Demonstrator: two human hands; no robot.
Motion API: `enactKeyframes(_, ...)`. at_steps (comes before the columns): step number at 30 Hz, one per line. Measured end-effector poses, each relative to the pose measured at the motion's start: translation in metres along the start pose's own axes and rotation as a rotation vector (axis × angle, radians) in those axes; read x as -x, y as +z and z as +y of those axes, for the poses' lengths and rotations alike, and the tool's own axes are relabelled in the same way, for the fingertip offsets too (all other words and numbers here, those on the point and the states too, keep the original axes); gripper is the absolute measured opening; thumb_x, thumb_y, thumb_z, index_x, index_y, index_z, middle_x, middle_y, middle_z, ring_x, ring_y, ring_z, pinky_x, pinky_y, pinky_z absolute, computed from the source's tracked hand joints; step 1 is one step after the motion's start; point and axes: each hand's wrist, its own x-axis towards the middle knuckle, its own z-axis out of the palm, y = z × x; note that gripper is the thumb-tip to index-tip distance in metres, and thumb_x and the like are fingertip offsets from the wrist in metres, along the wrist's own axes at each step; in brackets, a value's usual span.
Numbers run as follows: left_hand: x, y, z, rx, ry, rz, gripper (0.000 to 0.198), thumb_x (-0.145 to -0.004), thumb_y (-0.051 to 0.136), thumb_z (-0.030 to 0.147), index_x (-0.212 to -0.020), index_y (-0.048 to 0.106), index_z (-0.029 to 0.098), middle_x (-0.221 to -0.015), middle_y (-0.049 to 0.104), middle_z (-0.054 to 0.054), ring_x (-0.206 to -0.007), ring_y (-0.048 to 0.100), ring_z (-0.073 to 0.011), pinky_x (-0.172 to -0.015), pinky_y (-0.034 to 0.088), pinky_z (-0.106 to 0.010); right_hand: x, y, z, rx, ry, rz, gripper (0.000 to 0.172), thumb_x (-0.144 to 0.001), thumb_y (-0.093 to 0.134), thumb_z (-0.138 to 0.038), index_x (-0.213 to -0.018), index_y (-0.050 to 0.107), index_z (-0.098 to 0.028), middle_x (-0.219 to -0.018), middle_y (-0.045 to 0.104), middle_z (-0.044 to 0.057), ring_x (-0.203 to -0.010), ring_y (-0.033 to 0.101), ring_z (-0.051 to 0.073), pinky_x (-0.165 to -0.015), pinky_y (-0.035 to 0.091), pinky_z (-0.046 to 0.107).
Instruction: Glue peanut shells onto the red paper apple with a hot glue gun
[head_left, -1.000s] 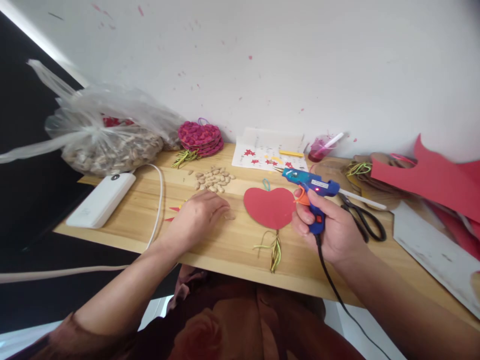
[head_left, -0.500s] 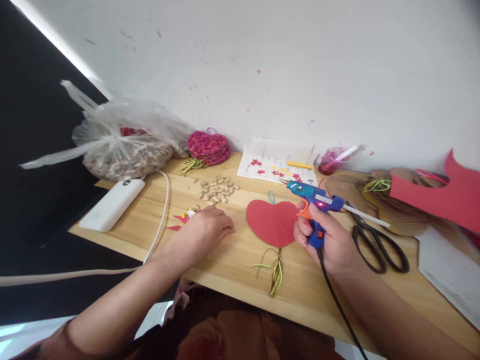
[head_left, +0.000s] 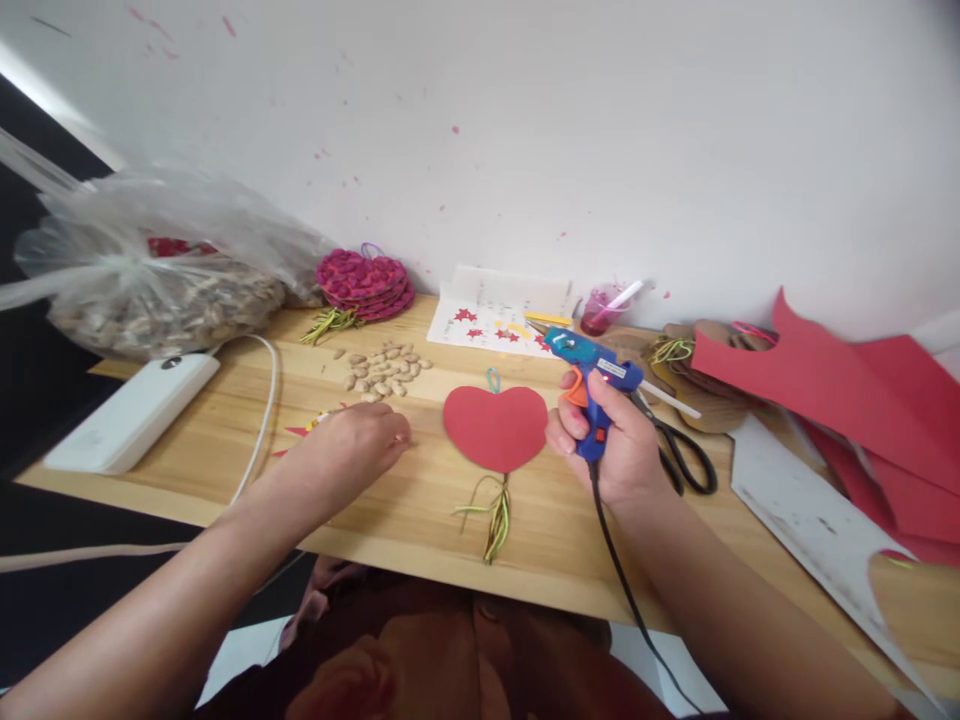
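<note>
The right hand (head_left: 622, 450) holds a small glue gun (head_left: 592, 365) of blue plastic above the wooden bench (head_left: 420, 500), just right of a red paper heart (head_left: 495, 427). Its fingers are wrapped tight around the grip, the index finger lies on the orange trigger, and the metal nozzle points to the left and away from the person. A red lamp glows on the side of the gun, next to a white label whose writing is too small to read. A black cord (head_left: 622, 570) hangs from the grip toward the body. The heart is flat and smooth, with a teal loop (head_left: 492, 379) at its top and thin yellow-green strands (head_left: 495, 505) at its bottom point. The left hand (head_left: 352, 445) rests palm down on the wood, left of the heart, fingers bent and close together with the tips on the surface; I cannot tell if they pinch something. Behind it lies a small heap of pale shells (head_left: 382, 365), and further left a clear plastic bag (head_left: 150, 290) full of the same. Black scissors (head_left: 679, 455) lie just right of the gun hand, near rough-cut red card sheets (head_left: 825, 390)
</note>
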Motion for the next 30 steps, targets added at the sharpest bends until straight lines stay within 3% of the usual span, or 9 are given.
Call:
enactKeyframes(4,-0.001,-0.007,0.004,0.243,-0.042,0.084,0.017,-0.087,0.061,0.025,-0.084,0.076,0.018,-0.085,0.075,-0.007,-0.077,0.068,-0.0217,-0.074,0.049,-0.032,0.003,0.003,-0.006,0.047,-0.021,-0.06,0.031,-0.084,0.07,-0.052,-0.083,0.063,-0.022,-0.047,0.046,-0.008,-0.04,0.044,0.01,-0.047,0.032,0.027)
enactKeyframes(8,-0.015,-0.019,0.02,0.801,-0.152,0.172,0.023,-0.078,0.077,0.04,-0.084,0.077,0.019,-0.079,0.075,-0.004,-0.068,0.064,-0.0157,-0.063,0.046,-0.026,0.006,0.005,-0.009,0.076,-0.035,-0.086,0.032,-0.084,0.069,-0.054,-0.083,0.065,-0.022,-0.047,0.047,-0.007,-0.04,0.044,0.011,-0.046,0.032,0.027)
enactKeyframes(13,-0.056,-0.034,0.043,1.397,-0.093,0.061,0.039,-0.063,0.09,0.046,-0.082,0.076,0.015,-0.076,0.073,-0.004,-0.066,0.062,-0.0116,-0.067,0.05,-0.025,0.005,-0.001,-0.006,0.197,-0.136,-0.003,0.036,-0.089,0.067,-0.058,-0.086,0.069,-0.022,-0.053,0.054,-0.004,-0.046,0.054,0.012,-0.046,0.038,0.025)
enactKeyframes(17,-0.084,-0.034,0.05,1.365,-0.123,-0.038,0.034,-0.06,0.092,0.039,-0.079,0.077,0.015,-0.074,0.073,-0.003,-0.065,0.061,-0.011,-0.065,0.048,-0.024,-0.007,-0.01,0.002,0.302,-0.219,0.107,0.038,-0.085,0.072,-0.06,-0.086,0.07,-0.022,-0.063,0.065,0.0,-0.064,0.067,0.016,-0.056,0.05,0.025)
enactKeyframes(21,-0.096,-0.018,0.045,1.154,-0.135,-0.129,0.021,-0.065,0.086,0.032,-0.076,0.078,0.016,-0.075,0.074,-0.003,-0.066,0.061,-0.0125,-0.063,0.046,-0.024,-0.017,-0.017,0.011,0.271,-0.16,0.22,0.042,-0.082,0.075,-0.062,-0.091,0.07,-0.022,-0.068,0.069,0.001,-0.071,0.071,0.018,-0.063,0.056,0.028)
enactKeyframes(25,-0.101,0.0,0.034,1.111,-0.1,-0.121,0.019,-0.069,0.082,0.033,-0.078,0.078,0.017,-0.081,0.077,-0.003,-0.072,0.065,-0.0136,-0.069,0.048,-0.024,-0.02,-0.019,0.014,0.332,-0.143,0.265,0.046,-0.081,0.073,-0.066,-0.09,0.071,-0.021,-0.069,0.071,0.002,-0.069,0.071,0.017,-0.069,0.058,0.028)
enactKeyframes(30,-0.103,0.005,0.027,1.177,-0.113,-0.131,0.023,-0.069,0.084,0.036,-0.081,0.078,0.018,-0.083,0.078,-0.003,-0.072,0.066,-0.0136,-0.068,0.05,-0.024,-0.018,-0.021,0.015,0.464,-0.078,0.267,0.048,-0.083,0.069,-0.068,-0.091,0.073,-0.021,-0.07,0.072,0.002,-0.068,0.069,0.016,-0.068,0.056,0.028)
